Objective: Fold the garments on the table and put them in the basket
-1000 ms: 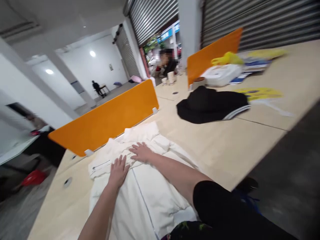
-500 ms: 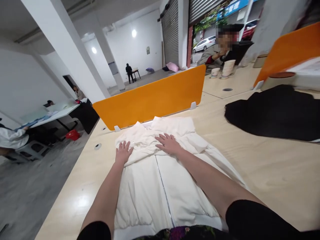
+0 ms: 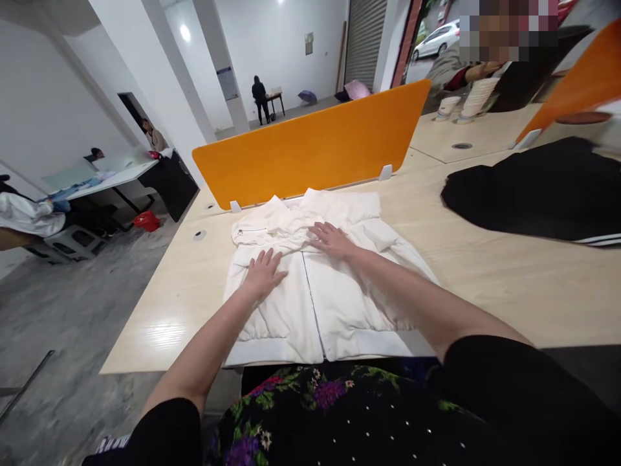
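Observation:
A cream zip-up jacket lies front up on the light wooden table, its hem towards me and its collar by the orange divider. A dark zip line runs down its middle, and folded cloth lies bunched across its upper part. My left hand rests flat on the left front panel, fingers spread, just below the bunched cloth. Higher and to the right, my right hand lies on the bunched cloth with its fingers stretched out. A short zip shows on the cloth at the upper left. Neither hand grips anything.
An orange divider stands along the table's far edge. Black cloth with white stripes lies at the right. Stacked paper cups stand at the back right, near a seated person. More people and a red bucket are at the left.
My left hand has moved from the bunched cloth towards me and right, onto the lower front panel, uncovering the short zip. My right hand stays on the bunched cloth. The view has tilted down.

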`<action>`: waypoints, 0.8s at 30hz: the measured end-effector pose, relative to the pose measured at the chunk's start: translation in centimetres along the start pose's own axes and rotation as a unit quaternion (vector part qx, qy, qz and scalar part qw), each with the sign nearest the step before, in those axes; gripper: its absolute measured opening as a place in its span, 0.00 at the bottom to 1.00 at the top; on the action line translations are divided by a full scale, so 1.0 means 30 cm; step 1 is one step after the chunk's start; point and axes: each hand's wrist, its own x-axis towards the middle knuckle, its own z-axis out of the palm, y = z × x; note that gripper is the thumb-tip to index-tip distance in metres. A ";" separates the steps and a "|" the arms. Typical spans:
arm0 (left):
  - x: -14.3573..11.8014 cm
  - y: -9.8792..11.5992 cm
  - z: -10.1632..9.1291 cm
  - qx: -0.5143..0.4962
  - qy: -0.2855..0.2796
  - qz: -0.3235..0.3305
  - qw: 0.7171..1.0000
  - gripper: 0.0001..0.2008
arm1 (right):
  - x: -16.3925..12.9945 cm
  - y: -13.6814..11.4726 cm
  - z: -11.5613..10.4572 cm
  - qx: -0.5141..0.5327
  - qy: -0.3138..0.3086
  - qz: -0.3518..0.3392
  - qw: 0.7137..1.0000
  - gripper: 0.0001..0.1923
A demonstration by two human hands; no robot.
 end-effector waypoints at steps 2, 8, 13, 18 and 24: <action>-0.101 0.010 0.029 -0.004 -0.014 0.014 1.000 0.30 | -0.100 -0.021 0.019 -0.023 -0.028 -0.048 0.998 0.33; -0.336 0.073 0.049 -0.002 0.027 0.075 0.997 0.27 | -0.330 -0.069 -0.025 -0.047 -0.086 -0.058 0.993 0.30; -0.504 0.134 0.092 0.049 0.056 0.169 0.983 0.32 | -0.536 -0.123 -0.028 -0.034 -0.033 -0.079 0.996 0.32; -0.551 0.143 0.139 0.095 0.074 0.164 0.979 0.39 | -0.680 -0.149 0.038 -0.046 -0.014 -0.090 0.995 0.31; -0.622 0.004 0.116 0.100 0.110 0.162 0.975 0.33 | -0.829 0.011 -0.042 0.022 0.133 -0.031 0.990 0.28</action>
